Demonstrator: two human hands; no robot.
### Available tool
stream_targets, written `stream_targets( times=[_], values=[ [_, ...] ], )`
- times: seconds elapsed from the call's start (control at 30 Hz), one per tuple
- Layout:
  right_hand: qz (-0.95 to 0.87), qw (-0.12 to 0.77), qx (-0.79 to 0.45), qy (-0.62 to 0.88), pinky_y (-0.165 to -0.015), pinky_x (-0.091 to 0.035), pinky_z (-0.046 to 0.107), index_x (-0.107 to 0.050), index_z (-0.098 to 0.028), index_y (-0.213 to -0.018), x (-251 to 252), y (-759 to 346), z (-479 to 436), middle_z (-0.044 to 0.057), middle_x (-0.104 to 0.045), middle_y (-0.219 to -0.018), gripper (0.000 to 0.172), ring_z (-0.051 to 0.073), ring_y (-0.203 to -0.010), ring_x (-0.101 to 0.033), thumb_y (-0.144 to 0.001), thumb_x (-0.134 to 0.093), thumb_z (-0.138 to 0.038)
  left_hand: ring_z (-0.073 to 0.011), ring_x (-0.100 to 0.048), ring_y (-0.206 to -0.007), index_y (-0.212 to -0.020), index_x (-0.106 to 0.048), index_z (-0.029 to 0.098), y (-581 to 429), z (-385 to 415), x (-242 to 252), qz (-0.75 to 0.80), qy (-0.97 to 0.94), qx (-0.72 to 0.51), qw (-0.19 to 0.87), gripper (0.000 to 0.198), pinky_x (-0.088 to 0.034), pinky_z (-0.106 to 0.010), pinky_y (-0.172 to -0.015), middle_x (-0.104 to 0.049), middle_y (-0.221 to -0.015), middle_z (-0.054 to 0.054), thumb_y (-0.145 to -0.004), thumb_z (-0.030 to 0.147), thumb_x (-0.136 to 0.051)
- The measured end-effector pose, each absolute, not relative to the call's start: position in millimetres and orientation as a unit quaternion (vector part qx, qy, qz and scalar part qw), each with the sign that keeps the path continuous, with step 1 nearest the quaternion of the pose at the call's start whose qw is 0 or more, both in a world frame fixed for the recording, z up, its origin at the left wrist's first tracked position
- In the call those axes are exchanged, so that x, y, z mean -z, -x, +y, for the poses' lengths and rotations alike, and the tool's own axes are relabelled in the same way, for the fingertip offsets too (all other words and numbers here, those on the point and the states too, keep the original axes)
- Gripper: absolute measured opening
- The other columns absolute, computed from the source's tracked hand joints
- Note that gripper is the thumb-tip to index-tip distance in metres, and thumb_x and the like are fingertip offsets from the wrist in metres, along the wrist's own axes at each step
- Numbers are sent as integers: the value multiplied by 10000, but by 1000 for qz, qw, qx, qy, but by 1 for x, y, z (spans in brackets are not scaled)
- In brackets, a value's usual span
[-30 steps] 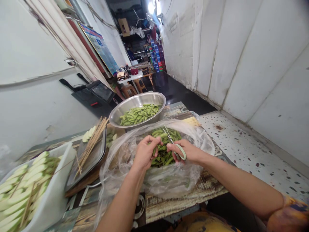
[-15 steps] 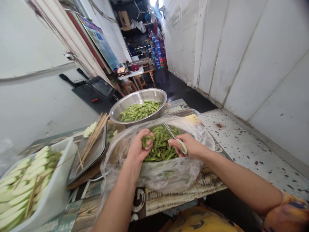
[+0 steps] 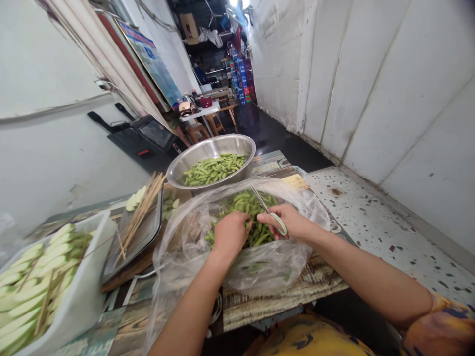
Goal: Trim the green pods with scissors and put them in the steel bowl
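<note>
Green bean pods (image 3: 260, 236) lie in a clear plastic bag (image 3: 260, 269) whose mouth is spread wide on the table. My left hand (image 3: 230, 232) is over the pods, back up and fingers bent down; its fingertips are mostly hidden, and what they hold, if anything, cannot be made out. On the right of the bag, my right hand (image 3: 284, 221) is closed on scissors (image 3: 278, 223) with pale green handles, blades pointing up and left. Behind the bag, a steel bowl (image 3: 245, 143) holds more pods (image 3: 215, 169).
At the left, a white tub (image 3: 97, 252) holds sliced pale green vegetable pieces on skewers. A metal tray (image 3: 150, 232) with wooden sticks (image 3: 141, 212) stands between tub and bag. Patterned table edge (image 3: 285, 306) in front.
My left hand has moved right and turned over the pods; the green pods seen in its fingers before are no longer visible there. My right hand with the scissors has hardly moved.
</note>
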State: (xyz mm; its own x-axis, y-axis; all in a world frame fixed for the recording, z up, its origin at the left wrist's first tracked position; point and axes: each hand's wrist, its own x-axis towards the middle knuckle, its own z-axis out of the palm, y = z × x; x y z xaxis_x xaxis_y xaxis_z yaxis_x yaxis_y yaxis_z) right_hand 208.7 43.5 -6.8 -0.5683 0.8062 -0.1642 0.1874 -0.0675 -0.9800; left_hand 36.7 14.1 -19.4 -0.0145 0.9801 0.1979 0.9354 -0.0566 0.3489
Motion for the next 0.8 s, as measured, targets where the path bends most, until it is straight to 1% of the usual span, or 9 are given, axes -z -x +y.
stream_targets(
  times=[0.1, 0.17, 0.2, 0.23, 0.3, 0.37, 0.43, 0.67, 0.8],
  values=[
    [-639, 239, -617, 393, -293, -261, 166, -492, -155, -545, 7, -210, 44, -42, -481, -387, 448, 58, -308, -406, -719, -609, -551, -215, -599, -697, -637, -703, 225, -23, 15, 12, 666, -671, -315, 76, 100, -404, -256, -638, -676, -704, -76, -695, 282, -645],
    [-645, 224, -617, 391, -300, -271, 172, -498, -152, -542, 7, -210, 43, -33, -496, -407, 463, 59, -317, -412, -714, -606, -568, -208, -602, -704, -650, -707, 226, -15, 15, 4, 664, -634, -385, 92, 101, -408, -240, -615, -685, -706, -58, -688, 299, -650],
    [-650, 215, -618, 388, -303, -275, 175, -504, -149, -542, 6, -211, 42, -29, -504, -420, 471, 57, -318, -407, -717, -598, -576, -198, -598, -678, -666, -710, 221, -12, 15, 0, 668, -609, -414, 107, 112, -403, -229, -584, -678, -674, -46, -683, 316, -653],
    [-655, 204, -618, 385, -306, -280, 178, -512, -145, -543, 6, -211, 42, -24, -512, -432, 480, 54, -317, -399, -722, -588, -583, -180, -582, -616, -684, -709, 212, -10, 14, -3, 675, -580, -438, 128, 136, -389, -219, -537, -655, -611, -30, -680, 335, -654],
    [-664, 186, -617, 379, -311, -290, 184, -523, -139, -551, 5, -211, 40, -15, -529, -460, 488, 52, -319, -389, -738, -568, -587, -130, -489, -453, -708, -696, 185, -9, 14, -7, 689, -516, -475, 184, 200, -330, -201, -441, -555, -458, 10, -683, 377, -646],
    [-669, 178, -616, 376, -316, -306, 187, -526, -135, -555, 4, -212, 40, -8, -540, -484, 489, 56, -330, -398, -749, -557, -583, -87, -384, -364, -705, -669, 161, -11, 13, -8, 688, -463, -503, 243, 245, -271, -186, -388, -462, -379, 42, -687, 403, -637],
    [-668, 177, -617, 377, -316, -314, 187, -527, -133, -565, 4, -212, 40, -5, -543, -502, 487, 59, -341, -405, -753, -555, -582, -67, -348, -347, -684, -643, 147, -13, 13, -9, 679, -432, -522, 284, 262, -239, -174, -369, -445, -370, 50, -679, 409, -644],
    [-659, 181, -625, 377, -302, -321, 185, -517, -135, -576, 8, -210, 41, -1, -545, -510, 491, 65, -351, -411, -750, -550, -593, -59, -330, -329, -641, -607, 144, -17, 14, -10, 658, -399, -545, 334, 273, -204, -167, -336, -440, -366, 51, -653, 409, -668],
    [-654, 196, -627, 375, -305, -313, 180, -523, -136, -595, 6, -211, 39, -5, -541, -502, 489, 60, -347, -402, -754, -540, -598, -57, -335, -331, -650, -613, 145, -18, 15, -8, 658, -380, -563, 326, 261, -190, -169, -332, -459, -388, 49, -645, 398, -673]
  ],
)
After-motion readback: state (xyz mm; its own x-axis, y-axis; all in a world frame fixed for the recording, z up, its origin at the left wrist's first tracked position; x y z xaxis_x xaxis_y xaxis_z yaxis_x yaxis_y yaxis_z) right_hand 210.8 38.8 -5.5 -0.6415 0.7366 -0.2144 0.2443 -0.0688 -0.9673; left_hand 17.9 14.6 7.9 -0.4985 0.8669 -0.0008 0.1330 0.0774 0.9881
